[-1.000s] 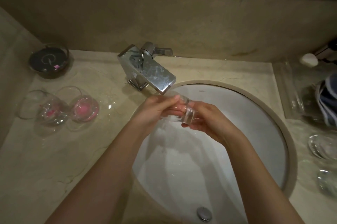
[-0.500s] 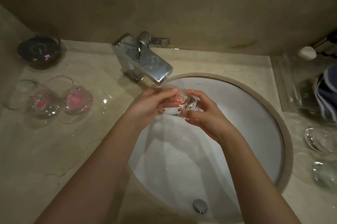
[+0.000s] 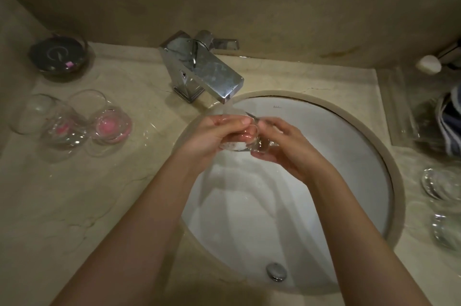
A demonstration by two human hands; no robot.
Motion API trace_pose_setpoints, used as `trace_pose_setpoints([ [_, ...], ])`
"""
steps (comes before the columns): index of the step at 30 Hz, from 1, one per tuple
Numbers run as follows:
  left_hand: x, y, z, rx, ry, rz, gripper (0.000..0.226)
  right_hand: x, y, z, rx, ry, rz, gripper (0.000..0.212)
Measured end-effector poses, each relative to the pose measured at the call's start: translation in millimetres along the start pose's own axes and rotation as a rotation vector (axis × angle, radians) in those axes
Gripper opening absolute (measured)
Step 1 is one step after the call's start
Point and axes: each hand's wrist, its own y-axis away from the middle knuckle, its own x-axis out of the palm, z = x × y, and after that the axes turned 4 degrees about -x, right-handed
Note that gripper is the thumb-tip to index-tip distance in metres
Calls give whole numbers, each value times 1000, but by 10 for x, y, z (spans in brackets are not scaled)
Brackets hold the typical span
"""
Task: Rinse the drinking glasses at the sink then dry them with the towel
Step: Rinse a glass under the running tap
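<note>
One glass (image 3: pixel 245 140) was held over the sink (image 3: pixel 369 136) just under the tap (image 3: pixel 207 73), gripped by the left hand (image 3: pixel 212 136) and the right hand (image 3: pixel 282 146), fingers curled round it from both sides; rinsing was judged to be midway. Three glasses (image 3: pixel 67 123) were counted on the counter (image 3: pixel 87 193) at the left, two pink-tinted and apparently unrinsed, and two more (image 3: pixel 442 203) at the right. Drying was judged not yet begun, a striped cloth (image 3: pixel 450 121), possibly the towel, being seen untouched at the far right.
</note>
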Motion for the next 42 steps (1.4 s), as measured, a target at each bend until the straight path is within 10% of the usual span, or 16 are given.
trace_pose_setpoints([
  [35, 10, -33, -4, -44, -99, -58, 10, 50, -88, 78, 145, 10, -16, 43],
  [39, -5, -11, 27, -56, -99, -73, 7, 33, -112, 70, 41, 43, -1, 19],
  [42, 14, -5, 71, -60, -90, -73, 4, 15, -121, 53, -88, 164, -23, 47],
])
